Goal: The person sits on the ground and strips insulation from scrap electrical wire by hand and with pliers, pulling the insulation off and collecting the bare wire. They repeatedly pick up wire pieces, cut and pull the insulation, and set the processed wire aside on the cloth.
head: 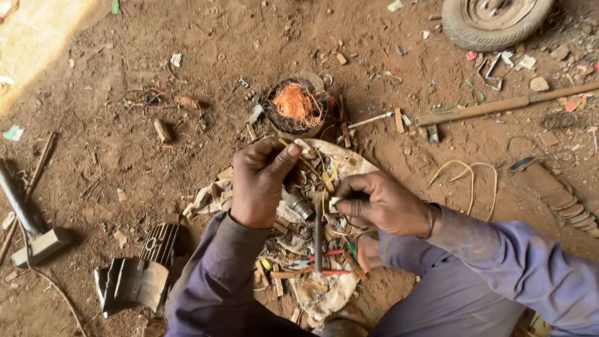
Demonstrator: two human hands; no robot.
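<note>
Left hand (261, 182) pinches thin yellowish wire (310, 166); right hand (380, 204) clamped on small pale piece (334, 202) above dark metal rod (318, 234). Firm, steady pinch advisable.

Left hand (259, 184): raised above the lap, back of the hand toward the camera, fingers curled inward, thumb pressed against the forefinger in a pinch.
Left wrist: bent slightly, knuckles pointing away from the body.
Left arm: comes up from the lower edge of the view, forearm in a dusty purple sleeve.
Right hand (384, 203): lower and to the right, fingers folded in a loose fist, thumb and forefinger tips pinched together and pointing left (toward the other hand).
Right wrist: nearly straight, with a dark band around it.
Right arm: enters from the lower right corner, sleeve purple-blue, elbow out of view.
Spacing: the two hands are near each other but apart.
</note>
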